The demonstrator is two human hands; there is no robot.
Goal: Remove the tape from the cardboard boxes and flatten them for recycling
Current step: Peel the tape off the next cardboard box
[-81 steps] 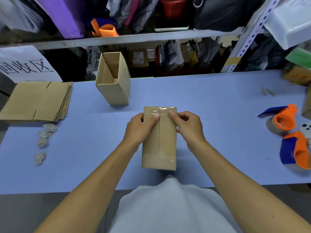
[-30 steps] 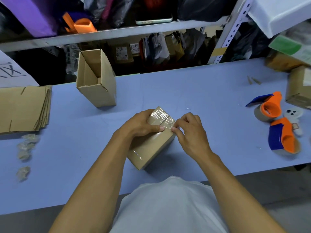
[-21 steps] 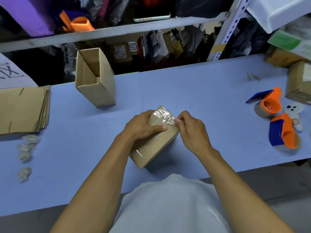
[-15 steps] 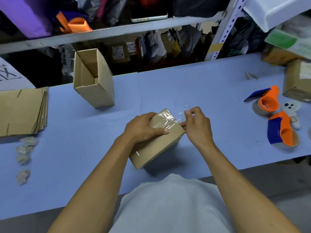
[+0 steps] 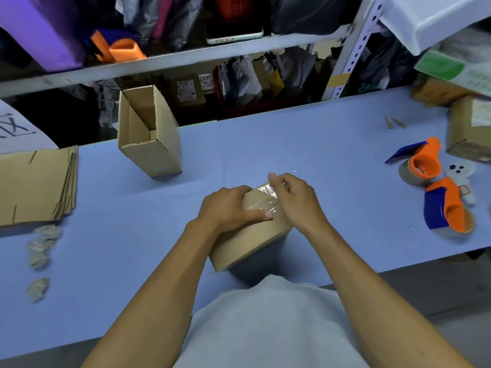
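A small taped cardboard box (image 5: 247,237) lies tilted on the blue table near the front edge. My left hand (image 5: 228,208) grips its upper left side, thumb pressed across the top. My right hand (image 5: 295,200) is at the box's far end, fingers curled and pinching the clear tape (image 5: 265,193) that covers that end. A strip of the tape is lifted off the cardboard. An open, empty cardboard box (image 5: 148,134) stands upright at the back left of the table.
A stack of flattened boxes (image 5: 34,184) lies at the left, with several balled tape scraps (image 5: 39,248) in front of it. Two orange-and-blue tape dispensers (image 5: 435,187) lie at the right, a closed box (image 5: 470,128) behind them. Shelving (image 5: 186,51) runs along the back.
The box was turned from lying straight to tilted. My right hand picked up the tape's end at the far corner and has been peeling it up, while my left hand holds the box.
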